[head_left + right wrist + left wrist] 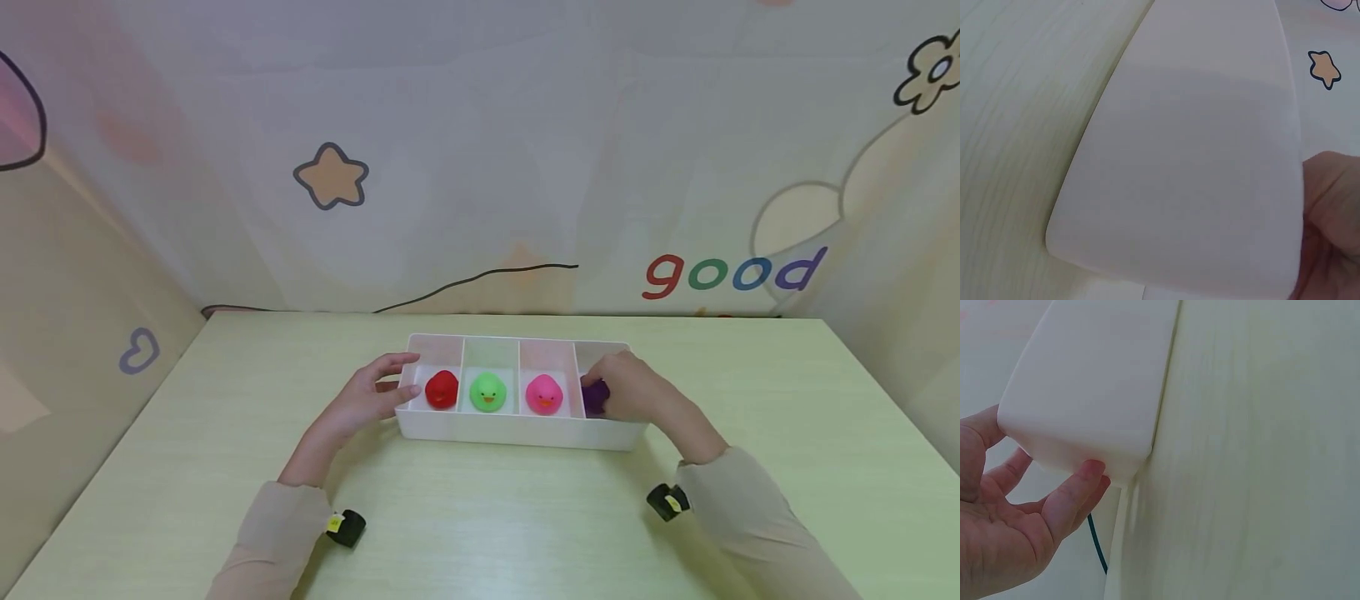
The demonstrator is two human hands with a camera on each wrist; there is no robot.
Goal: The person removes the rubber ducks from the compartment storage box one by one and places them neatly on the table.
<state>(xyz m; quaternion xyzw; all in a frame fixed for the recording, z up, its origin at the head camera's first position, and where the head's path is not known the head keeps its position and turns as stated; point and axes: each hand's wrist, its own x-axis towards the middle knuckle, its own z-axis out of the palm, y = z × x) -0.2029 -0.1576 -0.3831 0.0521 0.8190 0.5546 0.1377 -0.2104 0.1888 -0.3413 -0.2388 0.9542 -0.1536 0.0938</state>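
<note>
A white box with compartments (517,432) stands on the table. From left to right it holds a red rubber duck (442,390), a green rubber duck (488,392) and a pink rubber duck (544,395), one per compartment. In the rightmost compartment my right hand (628,387) grips a purple toy (596,398), mostly hidden by the fingers. My left hand (372,393) touches the box's left end, thumb at the rim, fingers loosely spread. In the left wrist view its fingertips (1092,469) rest against the end wall. The right wrist view shows mainly the box's outer wall (1185,175).
The pale wooden table (480,517) extends around the box. Behind it hangs a printed cloth (480,167) with a star and the word "good". A black wrist camera (347,528) sits by the left cuff, another wrist camera (667,502) by the right.
</note>
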